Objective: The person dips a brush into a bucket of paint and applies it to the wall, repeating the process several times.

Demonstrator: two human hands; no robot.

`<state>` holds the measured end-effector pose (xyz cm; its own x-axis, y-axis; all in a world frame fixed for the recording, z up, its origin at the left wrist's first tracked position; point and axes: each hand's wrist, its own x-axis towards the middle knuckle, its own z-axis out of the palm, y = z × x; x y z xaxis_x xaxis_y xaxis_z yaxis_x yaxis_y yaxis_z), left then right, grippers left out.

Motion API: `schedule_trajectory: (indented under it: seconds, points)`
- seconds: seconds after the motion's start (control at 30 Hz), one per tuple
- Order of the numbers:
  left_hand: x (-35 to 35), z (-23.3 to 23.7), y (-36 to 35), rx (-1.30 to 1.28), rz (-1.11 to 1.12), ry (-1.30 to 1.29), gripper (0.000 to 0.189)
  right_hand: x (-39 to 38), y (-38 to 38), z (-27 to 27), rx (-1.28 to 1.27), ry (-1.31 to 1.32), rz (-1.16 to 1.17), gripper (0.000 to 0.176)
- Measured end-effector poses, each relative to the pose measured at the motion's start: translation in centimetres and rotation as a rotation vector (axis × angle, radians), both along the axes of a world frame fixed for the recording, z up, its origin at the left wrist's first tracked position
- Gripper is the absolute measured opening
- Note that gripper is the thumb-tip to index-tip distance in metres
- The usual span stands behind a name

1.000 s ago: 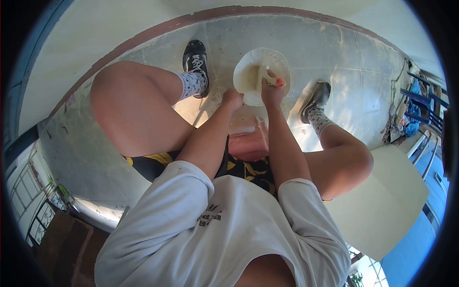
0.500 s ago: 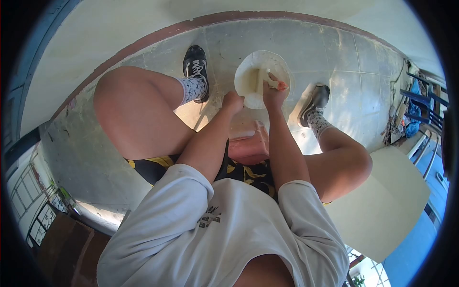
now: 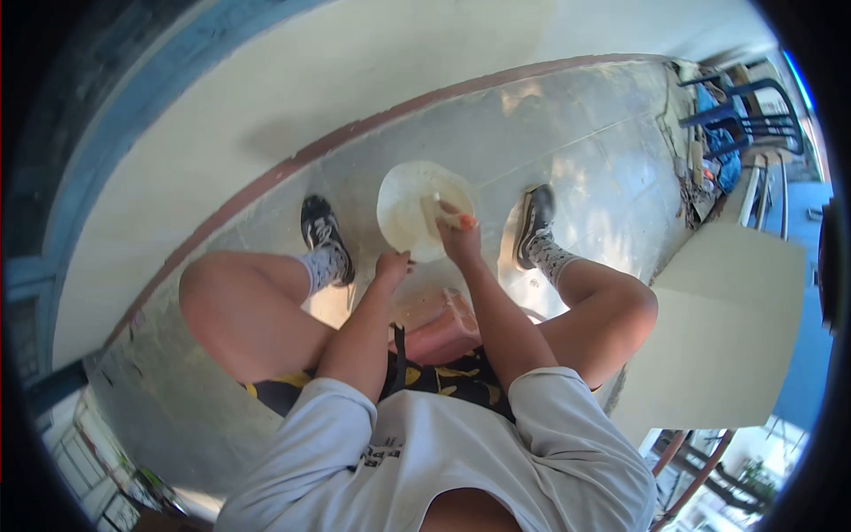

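Note:
A round white dish [image 3: 401,217] with a pale, wet-looking smear inside lies in front of me between my shoes. My right hand [image 3: 463,244] is closed around the handle of a wide flat scraper-like tool [image 3: 430,217], whose handle has an orange-red end. Its pale blade overlaps the smear in the dish. At the dish's near left edge, my left hand [image 3: 392,269] is closed, with fingertips right at the rim. Close below both hands, a pinkish-red plastic stool or box [image 3: 434,332] stands between my thighs.
My black shoes [image 3: 324,230] flank the dish on the grey floor [image 3: 612,191]. A pale wall [image 3: 355,80] with a red-brown base strip runs along the far side. Toward the right are a blue plastic chair [image 3: 753,120], assorted clutter and a cream panel [image 3: 709,346].
The camera has turned, so the dish and my hands appear lower and further left, and more of the wall shows. Both hands stay at the dish, the right still holding the tool.

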<state>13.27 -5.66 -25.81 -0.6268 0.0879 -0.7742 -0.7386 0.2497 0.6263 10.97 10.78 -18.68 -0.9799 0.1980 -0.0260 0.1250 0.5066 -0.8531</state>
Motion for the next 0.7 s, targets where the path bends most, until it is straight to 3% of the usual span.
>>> schedule_trajectory:
  seconds: [0.1,0.23,0.3,0.37,0.47,0.53,0.63,0.7]
  points:
    - [0.6,1.1,-0.6,0.063,0.001,-0.062,0.027,0.7,-0.3,-0.9,-0.218,0.066,-0.148,0.037]
    - [3.9,1.0,0.0,-0.090,-0.506,-0.416,0.056,1.6,0.1,-1.6,-0.353,-0.034,-0.256,0.038]
    - [6.0,11.0,3.0,-0.090,-0.708,-0.346,0.071,1.2,0.6,-1.6,-0.443,-0.054,-0.310,0.038]
    - [9.8,4.0,2.8,-0.119,-0.841,-0.089,0.081,0.9,1.0,-1.2,-0.463,-0.061,-0.333,0.039]
    - [9.0,3.8,3.3,-0.121,-0.919,-0.132,0.075,0.2,1.7,-1.2,-0.507,-0.110,-0.336,0.038]
    - [8.7,4.5,3.5,-0.064,-1.120,-0.064,0.073,-0.2,1.6,-0.9,-0.525,-0.153,-0.319,0.037]
    - [7.0,7.9,4.7,0.018,-0.978,-0.054,0.058,-2.5,2.6,-0.4,-0.525,-0.236,-0.251,0.035]
    - [9.6,4.1,7.2,-0.033,-0.916,-0.100,0.055,-3.4,3.5,0.6,-0.507,-0.418,-0.165,0.035]
